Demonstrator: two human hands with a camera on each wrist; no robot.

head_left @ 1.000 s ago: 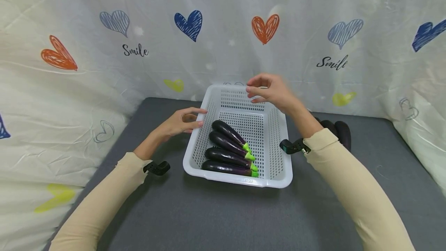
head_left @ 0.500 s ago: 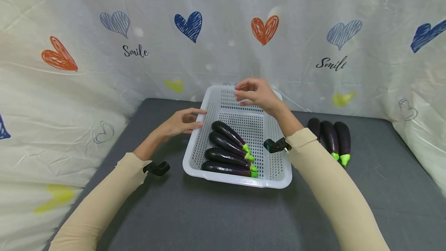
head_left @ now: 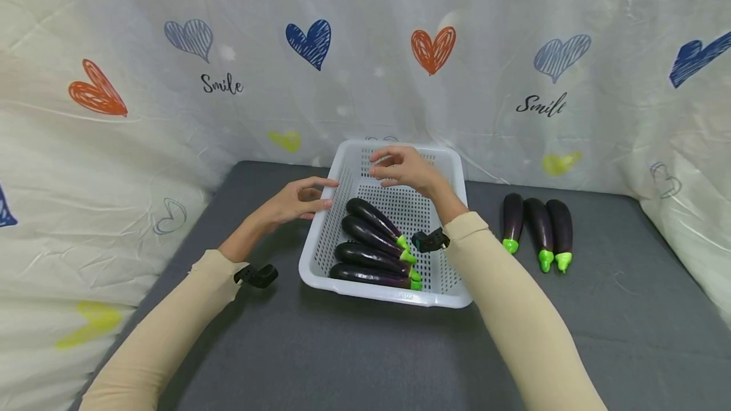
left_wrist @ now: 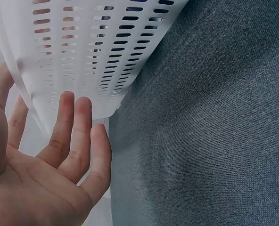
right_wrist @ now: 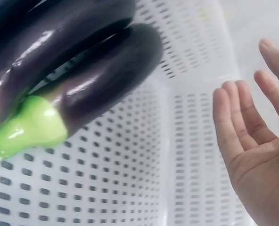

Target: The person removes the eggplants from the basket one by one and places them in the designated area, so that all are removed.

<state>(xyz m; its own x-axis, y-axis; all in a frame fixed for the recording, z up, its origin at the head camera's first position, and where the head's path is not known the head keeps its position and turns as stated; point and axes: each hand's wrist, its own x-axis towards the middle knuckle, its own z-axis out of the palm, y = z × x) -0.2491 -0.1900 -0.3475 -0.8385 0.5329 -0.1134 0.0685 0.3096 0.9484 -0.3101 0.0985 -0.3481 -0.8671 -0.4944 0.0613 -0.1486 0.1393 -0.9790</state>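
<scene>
A white perforated plastic basket [head_left: 451, 208] stands on the grey cloth. Several dark purple eggplants [head_left: 374, 255] with bright green stem ends lie side by side in its left and front part. At the basket's left rim, my left hand [head_left: 292, 202] rests its thumb and index finger; in the left wrist view its other fingers [left_wrist: 81, 113] lie loosely by the outer wall. My right hand [head_left: 407, 169] hovers over the back of the basket, its fingers loosely bent and nothing between them. In the right wrist view, the nearest eggplant [right_wrist: 106, 80] lies apart from that hand.
Three more eggplants [head_left: 539, 227] lie on the cloth to the right of the basket. The grey cloth [head_left: 342, 360] stretches to the front and right. A pale curtain [head_left: 365, 81] with printed hearts hangs close behind the basket and along the left.
My right hand has moved left and a little lower over the basket, its forearm baring the three eggplants on the right. The left hand and the basket hold almost the same place.
</scene>
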